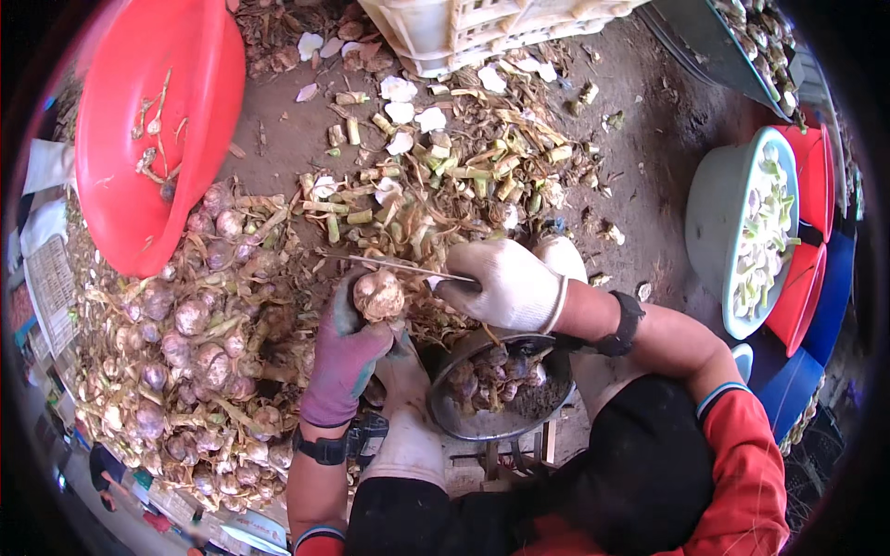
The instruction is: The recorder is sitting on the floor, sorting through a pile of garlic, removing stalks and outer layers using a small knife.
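My left hand (350, 351), in a pink and grey work glove, grips a garlic bulb (379, 295) near the middle of the view. In a white knitted glove, my right hand (504, 286) is closed around the handle end of a thin blade (407, 268), probably a knife; the fist hides its handle. The blade reaches leftward just above the bulb; I cannot tell whether they touch. Below my right hand, between my legs, a round metal basin (500, 436) holds several garlic bulbs (497, 379). A large heap of garlic bulbs with stems (201, 347) lies left of my left hand.
Cut stems and dry skins (480, 174) litter the ground ahead. A red plastic basin (208, 90) stands tilted at upper left, a cream plastic crate (487, 31) at the top. At right are a pale blue tub (713, 215) of trimmed garlic and red containers (799, 295).
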A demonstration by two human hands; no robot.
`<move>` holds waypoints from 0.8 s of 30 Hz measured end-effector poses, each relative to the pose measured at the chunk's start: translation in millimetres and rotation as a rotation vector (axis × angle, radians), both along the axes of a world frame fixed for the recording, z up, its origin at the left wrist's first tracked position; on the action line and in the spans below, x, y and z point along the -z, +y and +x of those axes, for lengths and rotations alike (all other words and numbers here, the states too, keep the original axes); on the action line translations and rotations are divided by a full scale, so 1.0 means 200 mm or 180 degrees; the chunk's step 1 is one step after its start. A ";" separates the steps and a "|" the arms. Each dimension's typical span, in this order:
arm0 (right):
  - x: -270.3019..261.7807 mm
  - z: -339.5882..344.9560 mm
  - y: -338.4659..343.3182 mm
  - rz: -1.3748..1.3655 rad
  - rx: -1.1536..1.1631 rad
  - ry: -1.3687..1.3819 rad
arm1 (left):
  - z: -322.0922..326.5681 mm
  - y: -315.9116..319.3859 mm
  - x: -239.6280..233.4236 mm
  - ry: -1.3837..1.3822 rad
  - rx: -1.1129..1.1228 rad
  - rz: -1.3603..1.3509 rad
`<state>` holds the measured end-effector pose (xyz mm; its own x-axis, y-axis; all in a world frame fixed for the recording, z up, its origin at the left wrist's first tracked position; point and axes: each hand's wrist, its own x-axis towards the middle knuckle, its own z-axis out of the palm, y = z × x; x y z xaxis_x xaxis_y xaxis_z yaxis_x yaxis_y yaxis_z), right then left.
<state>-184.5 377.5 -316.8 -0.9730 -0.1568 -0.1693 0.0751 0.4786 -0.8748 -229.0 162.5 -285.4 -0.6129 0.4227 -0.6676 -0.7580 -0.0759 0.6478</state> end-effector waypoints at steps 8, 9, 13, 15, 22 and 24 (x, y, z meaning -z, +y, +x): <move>-0.06 0.03 -0.01 0.0290 -0.0709 0.0352 | 0.07 -0.15 0.11 0.2832 0.1608 -0.1607; -0.06 0.02 -0.01 0.0287 -0.0711 0.0359 | 0.07 -0.13 0.11 0.2837 0.1606 -0.1613; -0.05 0.01 -0.01 0.0454 -0.0781 0.0389 | 0.09 -0.17 0.16 0.1322 0.1101 -0.0780; -0.03 0.01 0.00 0.0528 -0.0773 0.0385 | 0.10 -0.17 0.17 0.0532 0.1099 -0.0322; 0.22 0.05 0.06 0.0865 -0.0847 0.0073 | 0.11 -0.04 0.06 -0.0334 0.0813 -0.0187; 0.31 0.09 0.13 0.0975 -0.0276 -0.1138 | 0.04 0.08 -0.16 0.1814 0.2102 0.1507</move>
<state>-166.1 402.6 -378.4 -0.8310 -0.1254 -0.5420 0.2939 0.7282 -0.6191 -221.7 177.5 -252.8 -0.3352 0.9419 -0.0202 -0.3259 -0.0958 0.9405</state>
